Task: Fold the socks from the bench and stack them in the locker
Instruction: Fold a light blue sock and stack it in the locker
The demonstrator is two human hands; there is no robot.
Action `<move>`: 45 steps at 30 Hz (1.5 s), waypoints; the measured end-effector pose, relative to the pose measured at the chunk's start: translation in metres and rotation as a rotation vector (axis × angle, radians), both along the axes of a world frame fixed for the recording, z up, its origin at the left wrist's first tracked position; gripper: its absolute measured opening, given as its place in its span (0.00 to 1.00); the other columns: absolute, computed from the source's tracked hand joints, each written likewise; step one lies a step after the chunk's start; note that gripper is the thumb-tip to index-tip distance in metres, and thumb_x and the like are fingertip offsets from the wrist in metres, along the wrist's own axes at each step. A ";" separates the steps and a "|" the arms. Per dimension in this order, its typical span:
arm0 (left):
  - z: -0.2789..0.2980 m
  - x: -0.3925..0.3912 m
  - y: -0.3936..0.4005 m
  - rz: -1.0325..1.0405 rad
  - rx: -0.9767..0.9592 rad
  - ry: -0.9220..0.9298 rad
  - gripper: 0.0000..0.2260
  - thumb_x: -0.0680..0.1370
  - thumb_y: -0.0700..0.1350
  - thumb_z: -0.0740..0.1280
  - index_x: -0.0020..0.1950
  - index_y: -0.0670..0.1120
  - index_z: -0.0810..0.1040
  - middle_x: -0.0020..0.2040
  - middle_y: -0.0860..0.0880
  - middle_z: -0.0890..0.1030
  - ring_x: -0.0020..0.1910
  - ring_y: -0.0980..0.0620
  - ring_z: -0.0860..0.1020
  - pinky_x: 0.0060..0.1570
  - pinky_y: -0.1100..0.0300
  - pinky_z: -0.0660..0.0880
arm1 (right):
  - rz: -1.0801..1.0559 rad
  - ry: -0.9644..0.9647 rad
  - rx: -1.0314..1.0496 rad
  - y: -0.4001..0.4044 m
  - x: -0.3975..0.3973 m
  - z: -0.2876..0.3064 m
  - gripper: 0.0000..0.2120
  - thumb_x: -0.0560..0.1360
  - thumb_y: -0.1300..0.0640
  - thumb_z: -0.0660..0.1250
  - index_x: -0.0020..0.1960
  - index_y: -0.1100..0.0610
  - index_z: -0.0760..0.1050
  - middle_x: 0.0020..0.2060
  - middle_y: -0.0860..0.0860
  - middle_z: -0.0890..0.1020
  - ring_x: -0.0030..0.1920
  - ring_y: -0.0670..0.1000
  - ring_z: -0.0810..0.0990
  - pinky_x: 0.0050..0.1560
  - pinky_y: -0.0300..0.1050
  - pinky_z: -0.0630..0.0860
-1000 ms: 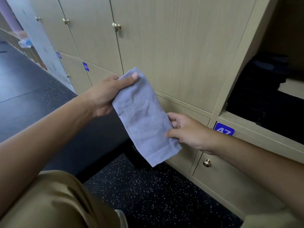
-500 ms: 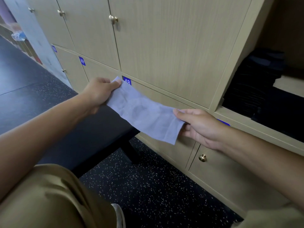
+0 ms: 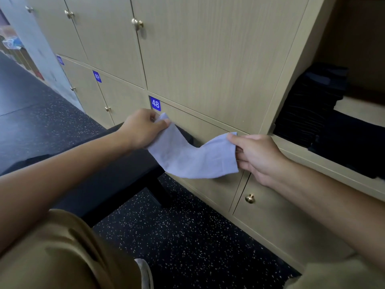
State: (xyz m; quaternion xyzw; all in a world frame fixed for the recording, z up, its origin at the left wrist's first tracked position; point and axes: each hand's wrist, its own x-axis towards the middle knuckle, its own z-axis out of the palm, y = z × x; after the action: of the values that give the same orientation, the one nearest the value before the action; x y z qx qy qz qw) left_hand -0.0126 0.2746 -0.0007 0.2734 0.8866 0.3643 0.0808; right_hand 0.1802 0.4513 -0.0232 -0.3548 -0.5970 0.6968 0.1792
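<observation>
Above the bench [image 3: 116, 170] end, before the lockers [image 3: 208, 59]: pale sock [image 3: 187, 158] held slack, left hand [image 3: 141, 128] pinching one end, right hand [image 3: 256, 155] pinching the other.

A black table [image 3: 116, 174] runs along the locker wall toward ten o'clock, standing on a dark speckled floor [image 3: 187, 236]. At three o'clock, an open locker shelf [image 3: 354, 107] carries a stack of dark folded socks [image 3: 312, 105].
</observation>
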 end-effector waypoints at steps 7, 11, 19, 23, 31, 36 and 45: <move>0.001 0.030 0.023 -0.130 0.151 -0.093 0.13 0.78 0.51 0.71 0.39 0.44 0.78 0.32 0.49 0.81 0.30 0.52 0.78 0.34 0.61 0.72 | 0.029 -0.006 0.261 -0.011 -0.004 0.006 0.11 0.79 0.55 0.71 0.48 0.63 0.84 0.37 0.55 0.86 0.37 0.53 0.88 0.39 0.44 0.84; 0.001 0.051 0.035 -0.181 0.145 -0.066 0.11 0.77 0.47 0.72 0.36 0.44 0.80 0.29 0.50 0.82 0.28 0.54 0.81 0.33 0.64 0.76 | 0.040 0.029 0.252 -0.016 -0.008 0.007 0.10 0.81 0.56 0.68 0.48 0.62 0.84 0.39 0.57 0.87 0.38 0.54 0.88 0.38 0.43 0.83; 0.005 0.070 0.049 -0.211 0.232 -0.130 0.12 0.79 0.44 0.72 0.40 0.38 0.82 0.38 0.40 0.86 0.35 0.48 0.86 0.41 0.57 0.84 | 0.011 0.025 0.311 -0.011 -0.004 0.009 0.11 0.82 0.57 0.66 0.47 0.61 0.84 0.39 0.57 0.86 0.35 0.52 0.87 0.34 0.41 0.81; 0.006 0.076 0.055 -0.249 0.271 -0.161 0.11 0.79 0.45 0.73 0.40 0.39 0.81 0.38 0.40 0.86 0.32 0.51 0.84 0.35 0.63 0.82 | 0.018 0.016 0.333 -0.007 0.000 0.009 0.13 0.83 0.57 0.65 0.48 0.65 0.83 0.41 0.60 0.87 0.37 0.54 0.88 0.35 0.42 0.82; 0.017 0.097 0.074 -0.403 0.480 -0.575 0.29 0.83 0.61 0.59 0.56 0.34 0.80 0.41 0.38 0.85 0.40 0.40 0.83 0.48 0.53 0.82 | -0.014 0.103 0.315 0.004 0.026 0.030 0.19 0.82 0.47 0.66 0.48 0.62 0.84 0.42 0.61 0.87 0.42 0.57 0.88 0.39 0.46 0.85; 0.024 0.117 0.089 -0.558 0.495 -0.606 0.31 0.84 0.62 0.54 0.55 0.34 0.81 0.45 0.36 0.86 0.42 0.39 0.85 0.44 0.57 0.82 | -0.024 0.032 0.439 0.026 0.057 0.030 0.14 0.77 0.53 0.72 0.48 0.65 0.81 0.44 0.65 0.85 0.42 0.56 0.85 0.45 0.57 0.82; 0.012 0.133 0.134 -0.616 0.420 -0.002 0.07 0.77 0.51 0.75 0.54 0.55 0.81 0.52 0.58 0.82 0.54 0.57 0.79 0.53 0.59 0.75 | -0.035 0.016 0.544 0.068 0.128 0.055 0.18 0.80 0.52 0.67 0.56 0.68 0.78 0.53 0.66 0.83 0.58 0.68 0.80 0.57 0.58 0.79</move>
State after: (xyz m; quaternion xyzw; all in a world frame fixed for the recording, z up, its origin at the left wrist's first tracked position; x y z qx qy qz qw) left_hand 0.1209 0.4082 0.0118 0.5378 0.6684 0.4972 0.1298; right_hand 0.3078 0.5188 0.0319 -0.2985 -0.7546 0.5105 0.2844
